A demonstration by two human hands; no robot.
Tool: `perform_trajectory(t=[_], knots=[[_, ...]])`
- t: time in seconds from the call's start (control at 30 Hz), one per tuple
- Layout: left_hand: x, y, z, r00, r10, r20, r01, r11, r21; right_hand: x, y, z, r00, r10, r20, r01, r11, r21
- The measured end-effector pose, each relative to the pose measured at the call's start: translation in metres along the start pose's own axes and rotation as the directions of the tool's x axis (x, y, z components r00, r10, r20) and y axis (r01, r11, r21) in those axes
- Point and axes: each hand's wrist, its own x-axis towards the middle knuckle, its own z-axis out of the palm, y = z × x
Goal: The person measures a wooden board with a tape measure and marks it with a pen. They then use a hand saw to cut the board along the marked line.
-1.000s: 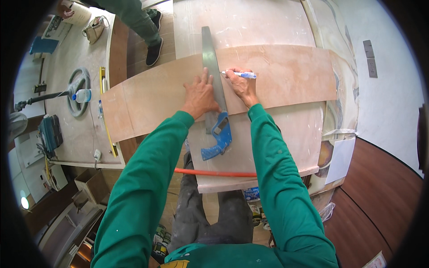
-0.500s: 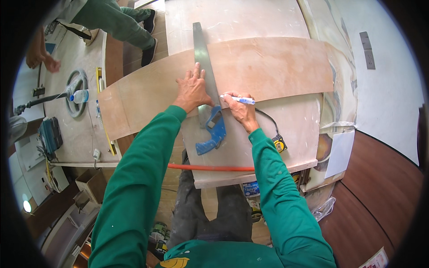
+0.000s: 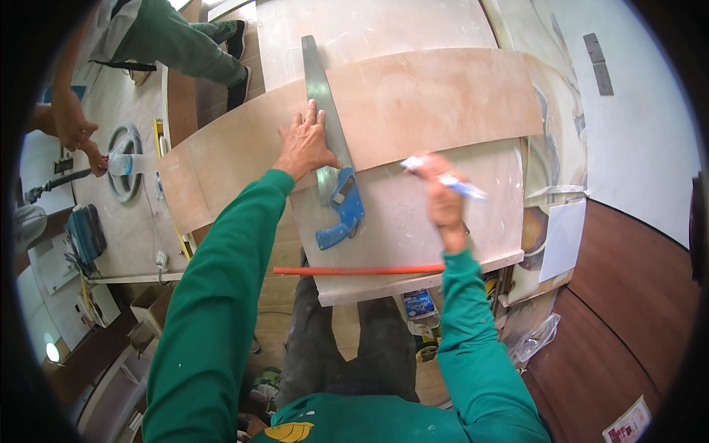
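Observation:
A handsaw (image 3: pixel 329 111) with a long metal blade and a blue handle (image 3: pixel 342 214) lies across a thin plywood strip (image 3: pixel 428 100). My left hand (image 3: pixel 304 145) rests on it with spread fingers, pressing the blade and the wood beside it, the thumb near the handle. Off to the right, my right hand (image 3: pixel 441 188) is blurred by motion above the pale work board (image 3: pixel 399 221). A white and blue marker pen (image 3: pixel 464 187) is held in that hand, apart from the saw and the strip. The yellow and black tape measure is hidden behind my right arm.
An orange-red tube (image 3: pixel 354 270) lies along the board's near edge. At the left, another person's hands (image 3: pixel 77 133) reach to a clear bottle (image 3: pixel 129 164), by a coiled grey hose (image 3: pixel 125 188) and a yellow level (image 3: pixel 159 136). A white wall (image 3: pixel 635 148) stands at the right.
My right hand has lifted away from the saw's edge and moved right with the marker pen. My left hand stays on the saw. The other person's hand has reached the bottle.

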Motion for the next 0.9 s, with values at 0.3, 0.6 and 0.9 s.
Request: perform_trajectory(t=[0.3,0.6,0.9], knots=[[0.001,0.003,0.004,0.999,0.033,-0.013,-0.033,0.999,0.0,-0.064,0.022,0.065,0.974,0.129,0.186,-0.082,0.967,-0.24],[-0.005,-0.01,0.001,0.994,0.079,-0.07,-0.082,0.996,-0.036,-0.078,0.037,0.119,0.907,0.413,0.087,-0.325,0.813,-0.483],[-0.215,-0.035,0.122,0.869,0.158,-0.469,-0.389,0.804,-0.45,-0.096,-0.015,0.05,0.928,0.307,0.211,-0.347,0.918,0.192]])
